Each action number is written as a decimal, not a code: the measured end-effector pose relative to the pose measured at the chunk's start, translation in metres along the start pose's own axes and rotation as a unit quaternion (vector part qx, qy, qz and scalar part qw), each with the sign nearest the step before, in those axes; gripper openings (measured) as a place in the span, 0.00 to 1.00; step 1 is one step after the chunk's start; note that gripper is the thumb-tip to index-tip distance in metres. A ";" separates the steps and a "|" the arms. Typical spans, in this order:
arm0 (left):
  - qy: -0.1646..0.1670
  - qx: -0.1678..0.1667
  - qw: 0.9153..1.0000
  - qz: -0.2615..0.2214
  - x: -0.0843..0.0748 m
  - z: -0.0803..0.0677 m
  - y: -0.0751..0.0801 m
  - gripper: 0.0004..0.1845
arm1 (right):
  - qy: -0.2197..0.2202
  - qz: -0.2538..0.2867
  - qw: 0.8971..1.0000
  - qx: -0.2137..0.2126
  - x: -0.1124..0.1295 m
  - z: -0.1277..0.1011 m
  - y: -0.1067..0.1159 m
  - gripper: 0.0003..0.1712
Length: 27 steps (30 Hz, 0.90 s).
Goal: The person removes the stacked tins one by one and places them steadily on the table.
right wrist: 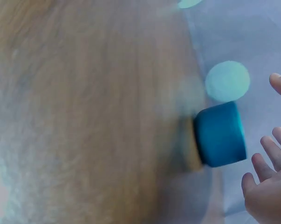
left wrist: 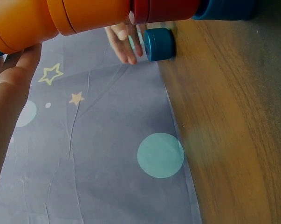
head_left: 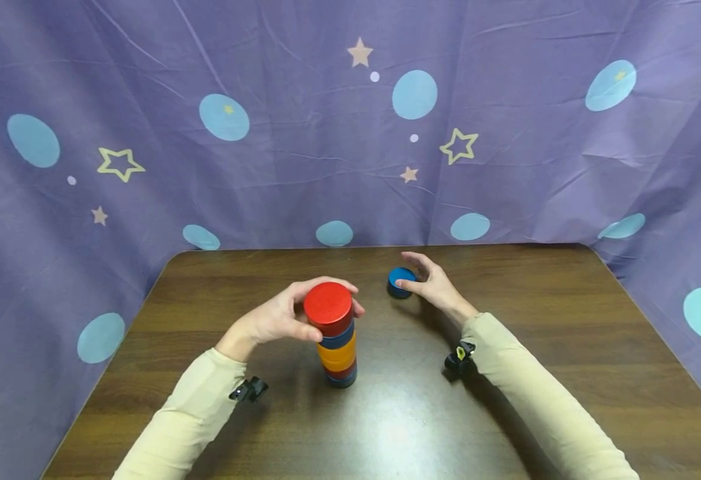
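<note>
No words, numbers, labels or brand marks can be read anywhere in these views. The purple cloth [head_left: 326,167] behind the table [head_left: 566,347] bears only printed shapes — stars and pale blue dots — and the discs [head_left: 338,340] are plain.

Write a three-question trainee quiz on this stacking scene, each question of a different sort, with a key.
1. True or false: the left hand holds the red disc on top of the stack.
2. Which colour is the loose disc by the right hand? A green, B blue, C yellow.
3. Fill in: the stack stands on a brown wooden ____.

Key
1. True: the fingers curl round the top red disc.
2. B: it is blue and lies flat on the wood, apart from the stack, with the right fingers spread beside it.
3. table.
</note>
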<state>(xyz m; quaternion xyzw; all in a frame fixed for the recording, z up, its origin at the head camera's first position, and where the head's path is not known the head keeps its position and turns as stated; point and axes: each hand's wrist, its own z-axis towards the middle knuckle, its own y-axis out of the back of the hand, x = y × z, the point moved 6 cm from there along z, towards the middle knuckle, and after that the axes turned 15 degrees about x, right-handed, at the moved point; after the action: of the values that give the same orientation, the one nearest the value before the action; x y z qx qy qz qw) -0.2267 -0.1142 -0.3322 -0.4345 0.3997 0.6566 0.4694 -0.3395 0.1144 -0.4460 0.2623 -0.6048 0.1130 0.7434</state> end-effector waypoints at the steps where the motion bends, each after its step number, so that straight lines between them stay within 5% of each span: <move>1: 0.001 0.000 1.000 -0.001 0.000 0.000 0.000 0.37 | 0.002 0.000 1.000 -0.002 0.004 -0.001 0.000 0.37; 11: 0.015 0.000 1.000 0.003 0.006 -0.004 0.001 0.38 | 0.052 0.015 0.998 0.008 0.056 -0.014 -0.012 0.34; 20: 0.015 0.010 1.000 -0.005 0.016 -0.008 -0.001 0.41 | 0.112 0.030 0.993 0.016 0.046 -0.011 -0.014 0.34; 27: 0.005 0.012 1.000 -0.009 0.021 -0.008 -0.001 0.37 | 0.165 0.040 0.984 0.051 0.076 -0.013 -0.028 0.33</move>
<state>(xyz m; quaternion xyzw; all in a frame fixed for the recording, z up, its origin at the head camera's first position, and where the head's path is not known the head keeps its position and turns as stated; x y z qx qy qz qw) -0.2277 -0.1159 -0.3545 -0.4358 0.4064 0.6453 0.4780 -0.2966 0.0864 -0.3819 0.2533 -0.4770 0.2152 0.8136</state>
